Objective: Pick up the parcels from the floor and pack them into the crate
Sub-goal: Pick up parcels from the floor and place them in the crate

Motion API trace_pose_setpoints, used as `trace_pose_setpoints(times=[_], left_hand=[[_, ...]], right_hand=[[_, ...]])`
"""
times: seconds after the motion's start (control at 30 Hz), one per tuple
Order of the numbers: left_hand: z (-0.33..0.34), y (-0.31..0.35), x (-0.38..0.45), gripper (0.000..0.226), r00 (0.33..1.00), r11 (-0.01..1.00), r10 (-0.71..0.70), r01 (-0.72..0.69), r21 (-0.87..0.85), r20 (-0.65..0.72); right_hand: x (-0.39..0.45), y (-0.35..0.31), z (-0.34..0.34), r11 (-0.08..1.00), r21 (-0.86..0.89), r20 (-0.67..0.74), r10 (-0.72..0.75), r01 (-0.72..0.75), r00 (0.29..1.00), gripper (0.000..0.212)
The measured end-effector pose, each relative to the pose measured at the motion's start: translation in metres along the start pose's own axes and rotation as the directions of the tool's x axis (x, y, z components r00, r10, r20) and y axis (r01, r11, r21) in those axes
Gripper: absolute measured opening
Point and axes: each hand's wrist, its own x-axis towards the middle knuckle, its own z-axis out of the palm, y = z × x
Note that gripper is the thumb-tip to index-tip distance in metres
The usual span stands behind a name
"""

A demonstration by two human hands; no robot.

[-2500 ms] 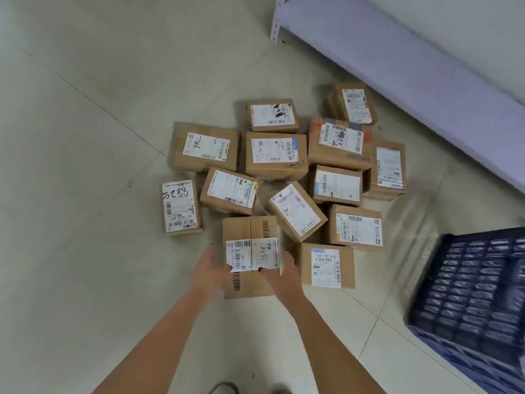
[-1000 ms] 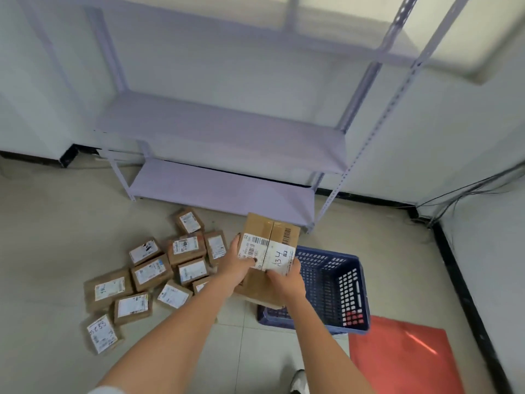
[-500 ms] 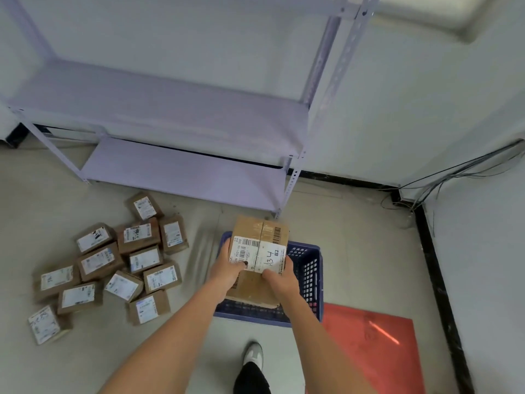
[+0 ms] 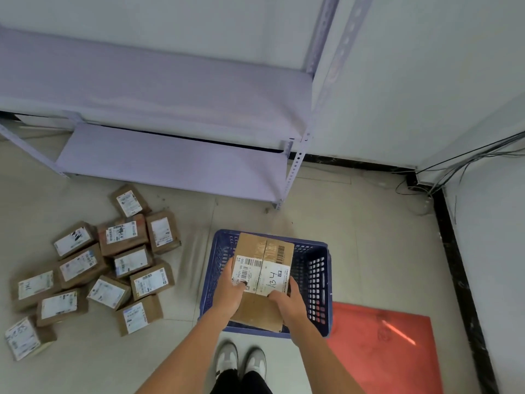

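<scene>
I hold a brown cardboard parcel with a white label marked "134" between both hands, above the blue perforated crate on the floor. My left hand grips its left side, my right hand its right side. The parcel covers much of the crate's inside, so I cannot see the crate's bottom there. Several more labelled brown parcels lie in a loose heap on the floor to the left of the crate.
A pale metal shelf rack stands behind the heap and crate. A red mat lies right of the crate. Cables trail in the far right corner. My shoes are just in front of the crate.
I lifted the parcel off the floor heap, turned right and carried it over the crate. The crate now sits directly under the parcel and my feet are in view.
</scene>
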Motion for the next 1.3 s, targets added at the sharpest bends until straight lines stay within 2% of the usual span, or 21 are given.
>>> trace_pose_setpoints(times=[0.33, 0.63, 0.77, 0.87, 0.97, 1.1, 1.3], left_hand=[[0.052, -0.132, 0.143, 0.061, 0.997, 0.990, -0.063, 0.058, 0.132, 0.036], [0.085, -0.247, 0.265, 0.068, 0.992, 0.984, -0.127, 0.126, 0.125, -0.003], [0.096, -0.267, 0.307, 0.067, 0.989, 0.975, -0.134, 0.142, 0.171, -0.062], [0.103, -0.273, 0.324, 0.072, 0.985, 0.944, -0.139, 0.164, 0.287, -0.104], [0.106, -0.274, 0.330, 0.072, 0.990, 0.926, -0.111, 0.136, 0.353, -0.091], [0.110, -0.276, 0.335, 0.068, 0.997, 0.899, -0.074, 0.081, 0.431, -0.033], [0.109, -0.283, 0.338, 0.067, 0.998, 0.865, -0.046, 0.018, 0.501, 0.044]], right_hand=[[0.168, 0.094, 0.039, 0.990, -0.062, 0.015, 0.125, -0.124, 0.992, 0.071], [0.323, 0.175, 0.095, 0.981, -0.110, 0.071, 0.169, -0.161, 0.983, 0.070], [0.370, 0.187, 0.117, 0.983, -0.120, 0.089, 0.149, -0.138, 0.985, 0.070], [0.394, 0.190, 0.131, 0.986, -0.129, 0.098, 0.120, -0.107, 0.988, 0.073], [0.405, 0.189, 0.147, 0.982, -0.178, 0.125, 0.085, -0.062, 0.988, 0.075], [0.407, 0.192, 0.162, 0.976, -0.216, 0.088, 0.060, -0.040, 0.994, 0.078], [0.408, 0.189, 0.160, 0.974, -0.216, 0.081, 0.092, -0.072, 0.993, 0.076]])
